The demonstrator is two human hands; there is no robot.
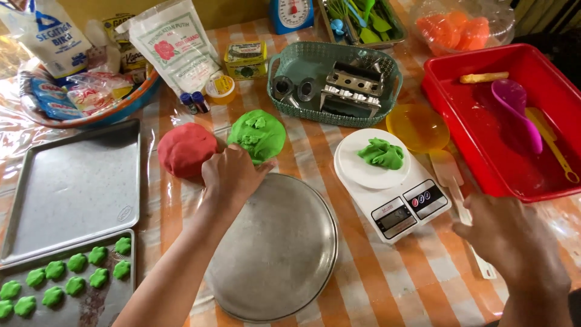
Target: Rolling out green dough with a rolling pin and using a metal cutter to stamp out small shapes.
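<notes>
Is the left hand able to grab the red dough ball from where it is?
Probably yes. The left hand rests at the edge of the green dough ball, and the red dough ball lies right beside it on the table, with nothing lying between them.

Checked table (387, 284) with trays, scale

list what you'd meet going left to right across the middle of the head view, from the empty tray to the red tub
empty baking tray → red dough ball → green dough ball → white kitchen scale → yellow bowl → red tub
</notes>
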